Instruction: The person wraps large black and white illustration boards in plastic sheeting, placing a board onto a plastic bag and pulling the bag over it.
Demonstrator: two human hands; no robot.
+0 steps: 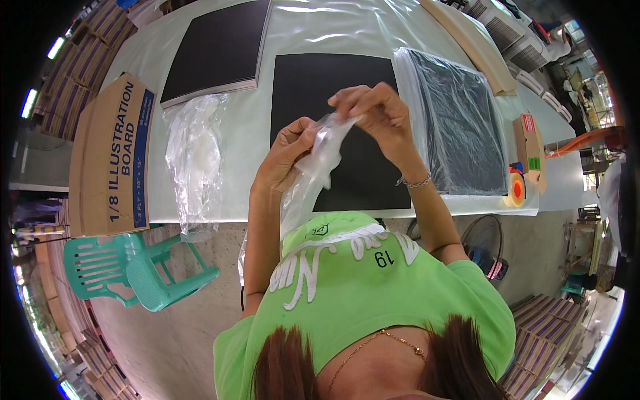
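Note:
Both my hands hold a clear plastic bag (325, 155) up over the table, and its lower part hangs down toward my shirt. My left hand (291, 148) pinches one side of the bag near its upper end. With bent fingers, my right hand (377, 113) grips the upper right corner. Beneath them lies a black board (363, 170) on the table, partly hidden by my hands and the bag. Right of it is a stack of black boards in clear plastic (460, 127). A thick stack of bare black boards (217, 47) sits at the far left.
Loose clear bags (195, 157) overhang the front edge of the covered table (243, 160). A cardboard box (110, 160) stands at the left, above a green plastic chair (100, 267) and stool (163, 273). Tape rolls (515, 190) and a small carton (529, 150) are at the right.

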